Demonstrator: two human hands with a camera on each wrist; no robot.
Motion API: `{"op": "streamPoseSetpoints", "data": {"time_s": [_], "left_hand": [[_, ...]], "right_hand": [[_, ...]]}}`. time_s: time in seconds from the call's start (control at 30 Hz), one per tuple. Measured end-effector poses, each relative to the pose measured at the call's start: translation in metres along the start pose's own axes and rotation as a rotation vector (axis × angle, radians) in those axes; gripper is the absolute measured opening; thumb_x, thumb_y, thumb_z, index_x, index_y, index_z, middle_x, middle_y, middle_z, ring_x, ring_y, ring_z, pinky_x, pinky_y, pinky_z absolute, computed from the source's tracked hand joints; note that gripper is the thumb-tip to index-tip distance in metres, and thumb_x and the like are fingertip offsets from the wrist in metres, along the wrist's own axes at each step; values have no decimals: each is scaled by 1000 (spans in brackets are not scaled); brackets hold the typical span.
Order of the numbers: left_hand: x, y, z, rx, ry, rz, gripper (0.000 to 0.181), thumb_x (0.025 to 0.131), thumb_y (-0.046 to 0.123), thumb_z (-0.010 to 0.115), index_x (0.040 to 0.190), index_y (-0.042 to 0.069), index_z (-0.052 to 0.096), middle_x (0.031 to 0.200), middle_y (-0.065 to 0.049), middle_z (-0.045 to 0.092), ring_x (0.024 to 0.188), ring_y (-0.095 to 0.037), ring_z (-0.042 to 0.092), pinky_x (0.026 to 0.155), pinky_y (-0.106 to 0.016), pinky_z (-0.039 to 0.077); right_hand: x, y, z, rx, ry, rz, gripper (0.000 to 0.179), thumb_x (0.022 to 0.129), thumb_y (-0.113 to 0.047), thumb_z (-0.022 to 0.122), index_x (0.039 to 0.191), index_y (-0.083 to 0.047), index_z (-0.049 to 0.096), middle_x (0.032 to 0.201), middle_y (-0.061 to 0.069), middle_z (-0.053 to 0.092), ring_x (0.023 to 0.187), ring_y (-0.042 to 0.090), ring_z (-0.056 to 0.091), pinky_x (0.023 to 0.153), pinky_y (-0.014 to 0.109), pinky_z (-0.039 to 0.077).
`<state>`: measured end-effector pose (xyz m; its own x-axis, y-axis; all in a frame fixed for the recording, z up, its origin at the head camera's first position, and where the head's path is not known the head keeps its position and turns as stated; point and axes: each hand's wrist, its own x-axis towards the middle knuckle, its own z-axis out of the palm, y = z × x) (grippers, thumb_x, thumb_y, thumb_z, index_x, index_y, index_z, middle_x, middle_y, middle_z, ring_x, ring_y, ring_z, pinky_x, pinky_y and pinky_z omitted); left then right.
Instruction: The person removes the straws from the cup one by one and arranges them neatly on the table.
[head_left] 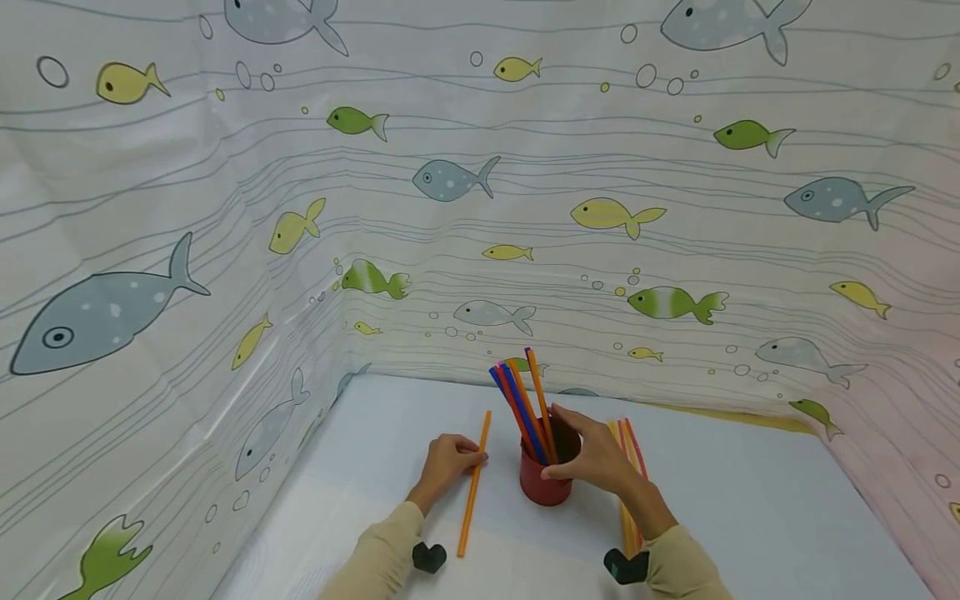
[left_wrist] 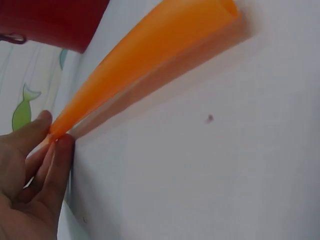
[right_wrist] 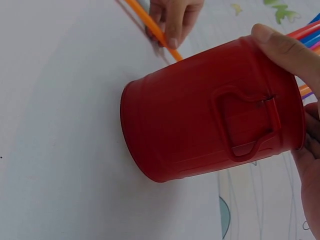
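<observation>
My left hand [head_left: 448, 463] pinches an orange straw [head_left: 467, 521] between thumb and fingers, near the straw's middle. In the left wrist view the straw [left_wrist: 145, 47] slants up from the fingertips, close over the white surface, its shadow beside it. Just right of it stands a small red bucket [head_left: 545, 487] with a wire-like handle [right_wrist: 272, 115] on its side. Blue, red, orange and purple straws [head_left: 525, 408] lean out of its top. My right hand [head_left: 597, 457] grips the bucket at the rim, thumb on the near side, fingers round the far side.
Yellow, orange and red straws [head_left: 628, 525] lie on the white table [head_left: 750, 500] beneath and beside my right forearm. A fish-patterned sheet [head_left: 420, 225] rises behind the table and along its left and right sides.
</observation>
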<state>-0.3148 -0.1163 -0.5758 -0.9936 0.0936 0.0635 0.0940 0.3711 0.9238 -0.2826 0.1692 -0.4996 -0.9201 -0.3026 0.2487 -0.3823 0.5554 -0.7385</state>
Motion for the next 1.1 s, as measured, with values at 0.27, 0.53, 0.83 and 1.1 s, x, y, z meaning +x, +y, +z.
{"op": "streamPoseSetpoints", "data": {"time_s": [0.27, 0.53, 0.83, 1.1], "left_hand": [[-1, 1, 1, 44, 14, 28, 21, 77, 10, 83, 86, -4, 70, 71, -5, 69, 58, -13, 66, 54, -24, 57], [-3, 2, -1, 120, 17, 39, 23, 78, 13, 83, 87, -3, 69, 70, -3, 69, 58, -14, 65, 54, -24, 56], [-3, 1, -3, 121, 8, 44, 19, 84, 15, 78, 87, -2, 70, 72, -3, 70, 61, -14, 67, 56, -24, 56], [-5, 2, -8, 106, 10, 30, 19, 85, 16, 77, 87, -2, 71, 72, -4, 71, 58, -17, 66, 54, -25, 56]], "right_hand": [[-1, -1, 0, -6, 8, -9, 105, 57, -48, 93, 146, -20, 46, 136, -5, 56, 120, 18, 55, 96, 45, 50], [-1, 0, 1, -8, 17, -11, 103, 57, -49, 92, 146, -21, 47, 135, -7, 57, 119, 16, 55, 94, 43, 52], [0, 1, 2, -4, 9, -3, 104, 57, -49, 92, 146, -24, 46, 136, -8, 56, 118, 14, 55, 95, 41, 51], [-1, -1, 2, 1, 3, -3, 103, 58, -47, 93, 146, -22, 46, 135, -8, 56, 117, 15, 56, 95, 43, 51]]}}
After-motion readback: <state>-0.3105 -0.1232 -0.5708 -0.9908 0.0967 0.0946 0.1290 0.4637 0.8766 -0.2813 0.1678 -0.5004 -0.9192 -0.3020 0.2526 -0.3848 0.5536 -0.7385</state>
